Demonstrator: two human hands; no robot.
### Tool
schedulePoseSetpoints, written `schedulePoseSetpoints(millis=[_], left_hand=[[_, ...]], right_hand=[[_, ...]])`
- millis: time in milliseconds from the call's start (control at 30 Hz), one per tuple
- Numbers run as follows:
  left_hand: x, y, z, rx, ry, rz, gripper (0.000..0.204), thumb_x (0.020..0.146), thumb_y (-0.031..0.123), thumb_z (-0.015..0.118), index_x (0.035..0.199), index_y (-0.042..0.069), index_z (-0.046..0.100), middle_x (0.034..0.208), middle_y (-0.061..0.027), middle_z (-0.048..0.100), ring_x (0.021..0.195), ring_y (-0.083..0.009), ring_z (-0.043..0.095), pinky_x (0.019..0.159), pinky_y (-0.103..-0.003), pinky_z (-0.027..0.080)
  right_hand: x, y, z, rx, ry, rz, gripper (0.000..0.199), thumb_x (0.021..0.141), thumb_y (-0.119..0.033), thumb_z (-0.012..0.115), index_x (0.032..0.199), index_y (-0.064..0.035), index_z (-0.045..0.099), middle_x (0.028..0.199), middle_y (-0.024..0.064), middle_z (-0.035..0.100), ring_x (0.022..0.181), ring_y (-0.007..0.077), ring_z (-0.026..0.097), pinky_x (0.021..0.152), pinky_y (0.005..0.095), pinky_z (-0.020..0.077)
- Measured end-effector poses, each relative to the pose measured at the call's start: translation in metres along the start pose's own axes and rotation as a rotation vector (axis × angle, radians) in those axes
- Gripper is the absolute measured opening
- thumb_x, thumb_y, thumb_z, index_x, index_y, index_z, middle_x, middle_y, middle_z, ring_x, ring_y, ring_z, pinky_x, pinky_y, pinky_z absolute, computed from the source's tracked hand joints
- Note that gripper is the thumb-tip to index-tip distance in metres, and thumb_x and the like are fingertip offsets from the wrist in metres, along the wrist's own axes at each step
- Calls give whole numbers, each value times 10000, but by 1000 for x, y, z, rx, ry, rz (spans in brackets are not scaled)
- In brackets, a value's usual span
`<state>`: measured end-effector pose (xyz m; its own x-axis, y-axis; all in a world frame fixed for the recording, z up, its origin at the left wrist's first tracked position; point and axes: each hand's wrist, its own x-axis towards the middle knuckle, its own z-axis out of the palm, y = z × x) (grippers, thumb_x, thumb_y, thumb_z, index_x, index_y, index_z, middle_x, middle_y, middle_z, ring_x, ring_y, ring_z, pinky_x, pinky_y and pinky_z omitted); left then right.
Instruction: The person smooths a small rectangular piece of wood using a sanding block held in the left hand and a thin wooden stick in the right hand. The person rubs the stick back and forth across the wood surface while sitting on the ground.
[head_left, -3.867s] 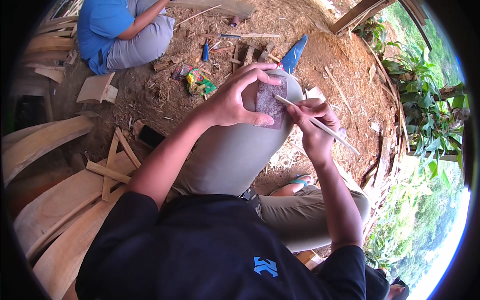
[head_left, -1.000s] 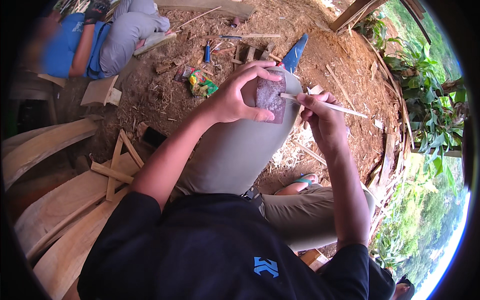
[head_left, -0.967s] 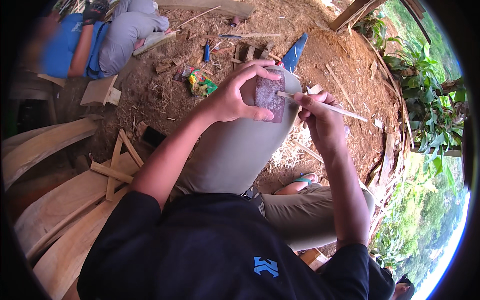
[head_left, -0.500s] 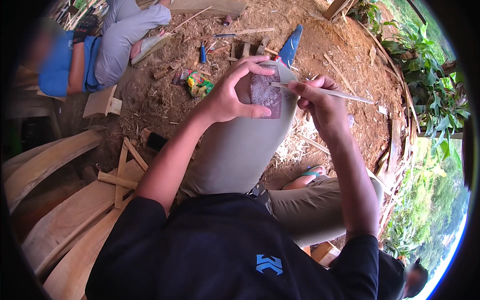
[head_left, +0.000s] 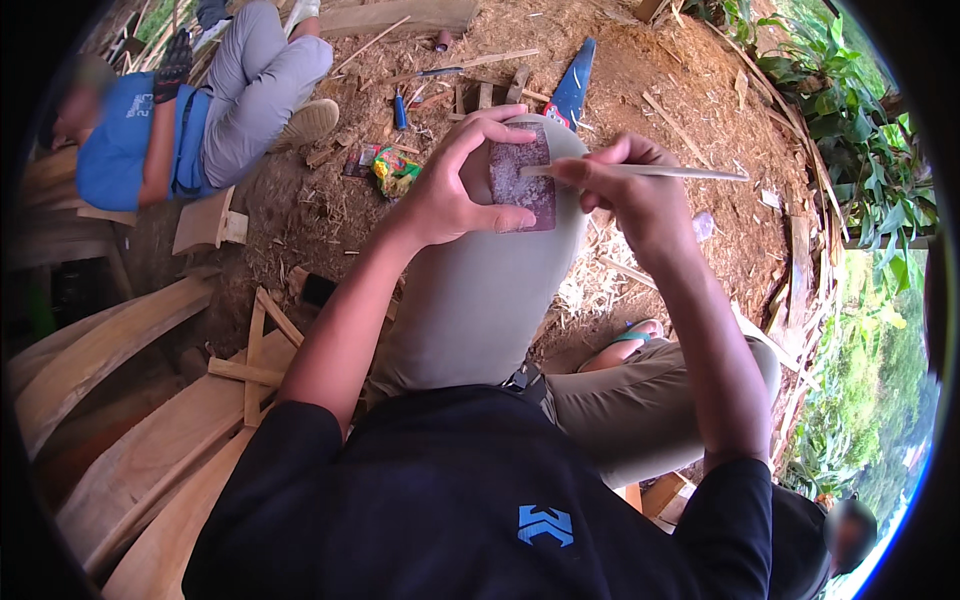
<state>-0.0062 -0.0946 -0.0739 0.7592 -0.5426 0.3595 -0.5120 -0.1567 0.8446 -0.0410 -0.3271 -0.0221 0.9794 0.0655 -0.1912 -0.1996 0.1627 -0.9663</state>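
Note:
A worn reddish-brown sheet of sandpaper [head_left: 522,190], whitened with dust, lies over my raised knee. My left hand [head_left: 452,195] clasps it from the left, thumb on its lower edge and fingers along the top. In my right hand [head_left: 632,188] a slim pale wooden stick [head_left: 700,173] is pinched between thumb and fingers. The stick lies nearly level, its left tip on the dusty middle of the sandpaper and its other end jutting out to the right.
Beyond my knee lie a blue-bladed handsaw [head_left: 573,85], a blue-handled tool [head_left: 400,110] and a colourful packet [head_left: 396,172] among wood shavings. Curved planks [head_left: 125,330] fill the left side. A person in blue [head_left: 125,130] sits far left; another [head_left: 810,540] is at lower right.
My right hand has slid the stick leftward, so its tip sits farther in on the sandpaper. My left hand keeps its grip. The person in blue has shifted a leg.

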Motion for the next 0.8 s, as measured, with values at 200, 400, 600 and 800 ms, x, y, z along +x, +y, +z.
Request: schedulePoseSetpoints(millis=[200, 400, 600, 800], left_hand=[[1, 0, 5, -56, 33, -23, 733, 620, 290, 924, 1257, 111, 609, 1484, -155, 464, 1398, -313, 421, 1164, -455, 307], [2, 4, 3, -69, 25, -12, 727, 631, 235, 927, 1253, 74, 587, 1490, -171, 450, 1384, -299, 445, 1157, -420, 329], [-1, 0, 1, -133, 36, -35, 755, 630, 232, 933, 1263, 54, 562, 1507, -186, 427, 1383, -291, 445, 1161, -419, 333], [2, -1, 7, -160, 23, -34, 759, 631, 246, 933, 1268, 59, 565, 1505, -197, 423, 1388, -304, 440, 1159, -424, 339]], right_hand=[[6, -2, -8, -48, -17, -44, 246, 807, -34, 819, 765, -69, 579, 778, 98, 707, 639, 135, 664, 590, 234, 520], [11, -7, -28, -108, -51, -8, 256, 789, -54, 838, 750, -68, 586, 774, 78, 702, 634, 108, 660, 597, 233, 536], [7, -10, -28, -164, -107, -54, 230, 813, -66, 823, 766, -64, 598, 766, 85, 708, 633, 124, 669, 602, 236, 539], [21, -16, -63, 126, 18, -189, 156, 909, -120, 744, 896, -78, 594, 832, 65, 684, 620, 67, 596, 583, 207, 501]])
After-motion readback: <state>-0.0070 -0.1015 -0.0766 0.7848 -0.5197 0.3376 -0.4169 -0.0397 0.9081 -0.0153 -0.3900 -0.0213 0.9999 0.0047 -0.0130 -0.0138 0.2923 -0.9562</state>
